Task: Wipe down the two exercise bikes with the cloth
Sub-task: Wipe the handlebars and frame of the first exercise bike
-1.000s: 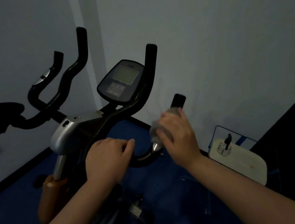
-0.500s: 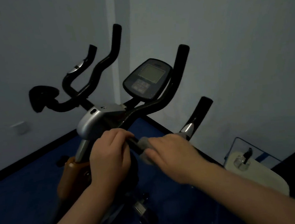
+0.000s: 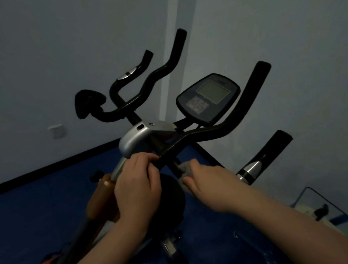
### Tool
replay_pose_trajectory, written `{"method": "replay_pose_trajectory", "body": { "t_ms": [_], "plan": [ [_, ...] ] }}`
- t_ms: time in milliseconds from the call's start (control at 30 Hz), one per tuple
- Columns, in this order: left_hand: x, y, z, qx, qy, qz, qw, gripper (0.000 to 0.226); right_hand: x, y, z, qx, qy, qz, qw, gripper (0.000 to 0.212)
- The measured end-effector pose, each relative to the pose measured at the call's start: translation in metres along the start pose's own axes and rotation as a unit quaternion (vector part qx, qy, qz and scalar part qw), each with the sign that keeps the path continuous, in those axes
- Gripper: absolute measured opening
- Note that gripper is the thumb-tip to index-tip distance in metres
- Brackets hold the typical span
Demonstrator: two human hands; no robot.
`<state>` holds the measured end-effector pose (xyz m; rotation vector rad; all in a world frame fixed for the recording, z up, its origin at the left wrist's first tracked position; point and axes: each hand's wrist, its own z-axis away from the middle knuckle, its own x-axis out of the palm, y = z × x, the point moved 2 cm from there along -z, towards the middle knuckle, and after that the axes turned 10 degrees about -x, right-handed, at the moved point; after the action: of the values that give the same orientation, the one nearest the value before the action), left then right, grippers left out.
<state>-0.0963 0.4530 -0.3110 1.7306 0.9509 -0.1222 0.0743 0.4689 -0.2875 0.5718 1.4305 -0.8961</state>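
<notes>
Right hand [image 3: 210,183] had the cloth [image 3: 184,169] bunched in curled fingers against the handlebar [image 3: 190,136] — soft, limp stuff, best gripped wadded. Left hand [image 3: 138,186] clamped the bar, steadying the bike [image 3: 134,141].

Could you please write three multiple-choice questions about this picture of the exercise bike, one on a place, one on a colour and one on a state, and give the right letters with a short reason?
1. Where is the grey cloth?
A. hanging on the console
B. under the right hand, on a handlebar tube
C. lying on the floor

2. What colour is the floor?
A. blue
B. red
C. white

3. What is the left hand doing?
A. hanging free in the air
B. pressing the console buttons
C. gripping the bike's handlebar

Answers: 1 B, the cloth shows at the fingertips of the right hand, pressed on the black tube. 2 A, the floor around the bike is dark blue. 3 C, its fingers curl around the black bar just below the silver housing; the console stands higher, untouched.
</notes>
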Motion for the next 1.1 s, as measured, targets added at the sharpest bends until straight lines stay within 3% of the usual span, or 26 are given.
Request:
{"method": "replay_pose_trajectory", "body": {
  "t_ms": [167, 333, 500, 633, 833, 1100],
  "plan": [
    [0.000, 0.000, 0.001, 0.003, 0.013, 0.000, 1.000, 0.019, -0.008, -0.010, -0.031, 0.022, 0.049, -0.032, 0.998, 0.033],
    [0.000, 0.000, 0.002, -0.003, 0.019, -0.003, 1.000, 0.018, 0.008, -0.009, 0.008, 0.013, 0.071, 0.085, 0.994, 0.033],
    [-0.002, 0.001, 0.004, -0.022, 0.015, 0.030, 0.999, 0.016, -0.001, -0.008, -0.031, 0.069, 0.081, -0.108, 0.988, 0.037],
    [-0.003, -0.006, 0.007, -0.068, -0.004, 0.069, 0.995, 0.009, -0.005, 0.002, -0.010, 0.040, 0.100, -0.069, 0.992, 0.035],
    [-0.001, -0.017, 0.011, -0.127, -0.033, 0.154, 0.979, 0.012, -0.052, -0.001, -0.020, -0.116, 0.194, -0.086, 0.970, 0.038],
    [0.004, -0.029, 0.013, -0.205, -0.042, 0.184, 0.960, 0.037, -0.041, -0.021, -0.066, -0.295, 0.079, 0.075, 0.949, 0.027]
  ]
}}
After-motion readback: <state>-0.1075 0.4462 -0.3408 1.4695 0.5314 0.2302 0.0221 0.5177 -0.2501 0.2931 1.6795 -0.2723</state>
